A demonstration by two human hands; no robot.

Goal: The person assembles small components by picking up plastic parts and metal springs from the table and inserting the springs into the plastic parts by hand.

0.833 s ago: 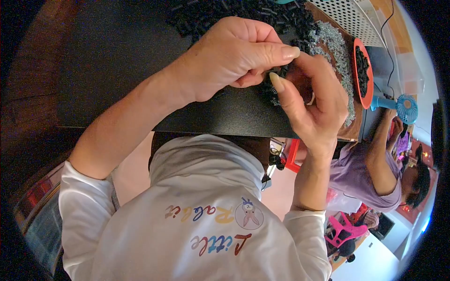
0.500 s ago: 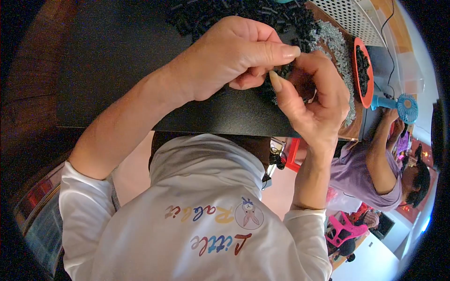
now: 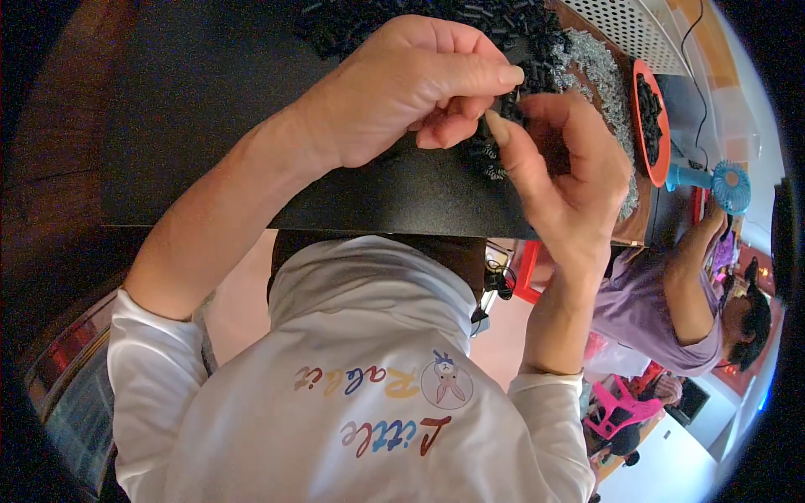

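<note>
Black bench (image 3: 210, 126) fills the top, with a heap of small black parts (image 3: 470, 21) at its far edge. Both hands meet over it. Left hand (image 3: 419, 84) and right hand (image 3: 562, 168) each pinch one small black part (image 3: 509, 105) between their fingertips, right beside the heap.

Matt black mat (image 3: 210, 126), plastic bits (image 3: 511, 25)
</note>
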